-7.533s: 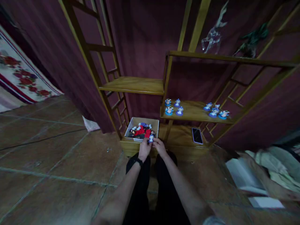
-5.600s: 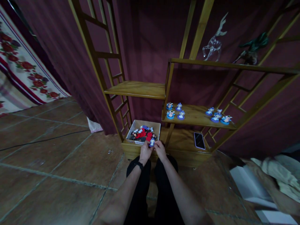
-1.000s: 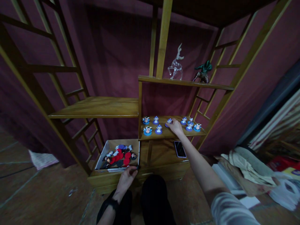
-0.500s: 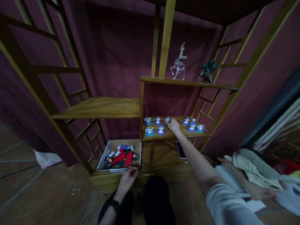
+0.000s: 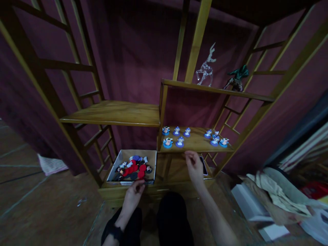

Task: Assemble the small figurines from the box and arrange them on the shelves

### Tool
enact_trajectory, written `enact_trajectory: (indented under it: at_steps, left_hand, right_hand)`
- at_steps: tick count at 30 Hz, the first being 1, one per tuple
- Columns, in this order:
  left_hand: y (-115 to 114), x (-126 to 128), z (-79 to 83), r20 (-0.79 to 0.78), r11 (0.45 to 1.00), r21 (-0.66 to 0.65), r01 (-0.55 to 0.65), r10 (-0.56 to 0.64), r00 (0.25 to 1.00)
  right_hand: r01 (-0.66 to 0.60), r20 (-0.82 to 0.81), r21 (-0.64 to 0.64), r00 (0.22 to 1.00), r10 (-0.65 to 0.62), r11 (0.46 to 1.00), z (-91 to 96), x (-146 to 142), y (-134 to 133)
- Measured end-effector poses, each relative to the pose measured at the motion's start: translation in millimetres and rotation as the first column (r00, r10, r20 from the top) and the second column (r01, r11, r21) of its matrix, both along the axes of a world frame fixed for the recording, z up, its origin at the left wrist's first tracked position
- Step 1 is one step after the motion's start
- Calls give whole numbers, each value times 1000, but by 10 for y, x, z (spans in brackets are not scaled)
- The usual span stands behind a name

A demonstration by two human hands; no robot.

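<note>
My left hand (image 5: 132,195) is low at the front rim of the box (image 5: 143,154), fingertips touching it; I cannot tell if it pinches something. My right hand (image 5: 194,167) hangs loose and empty in front of the shelf (image 5: 197,141), just below the figures (image 5: 180,141) standing there, and partly covers a phone (image 5: 205,169).

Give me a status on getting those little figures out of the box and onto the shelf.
Done: on the lower right shelf stand five blue-based figures at its left and a second cluster at its right. In hand: nothing visible; the right hand hangs empty below that shelf, the left hand is at the front of the box. Left: a pile of figures and red and black pieces lies in the box.
</note>
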State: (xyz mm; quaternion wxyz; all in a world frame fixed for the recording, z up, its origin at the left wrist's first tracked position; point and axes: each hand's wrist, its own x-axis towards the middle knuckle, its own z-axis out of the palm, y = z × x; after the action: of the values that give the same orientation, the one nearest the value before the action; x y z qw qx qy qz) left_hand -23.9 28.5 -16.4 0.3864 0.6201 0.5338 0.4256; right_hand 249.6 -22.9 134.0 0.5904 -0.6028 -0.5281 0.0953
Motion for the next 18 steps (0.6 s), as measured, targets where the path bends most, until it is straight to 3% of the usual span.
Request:
enact_trajectory:
  at_steps: [3, 5, 7, 10, 12, 15, 18]
  left_hand:
    - [135, -123, 14, 169, 983, -124, -135, 155, 973]
    - [256, -202, 66, 318, 944, -203, -261, 316, 894]
    - [400, -270, 153, 465, 917, -269, -294, 391, 794]
    - [656, -350, 295, 627, 903, -315, -292, 429, 650]
    - [845, -388, 354, 674, 868, -371, -329, 495, 548]
    - [1121, -430, 360, 713, 831, -421, -364, 551, 433]
    - [1335, -475, 301, 706, 786, -529, -318, 616, 350]
  right_hand:
    - [-278, -82, -177, 960, 267, 944, -487, -454, -162]
    - [-357, -143, -264, 933, 329, 896, -784, -666, -99]
    - [-411, -206, -327, 910, 360, 851, -1007, -807, 76]
    - [-496, -280, -360, 866, 415, 790, -1200, -950, 482]
    - [-517, -304, -353, 852, 427, 780, -1276, -1040, 795]
    - [-512, -305, -362, 855, 420, 779, -1392, -1185, 1249]
    - [-444, -232, -390, 895, 381, 807, -1519, -1321, 1628]
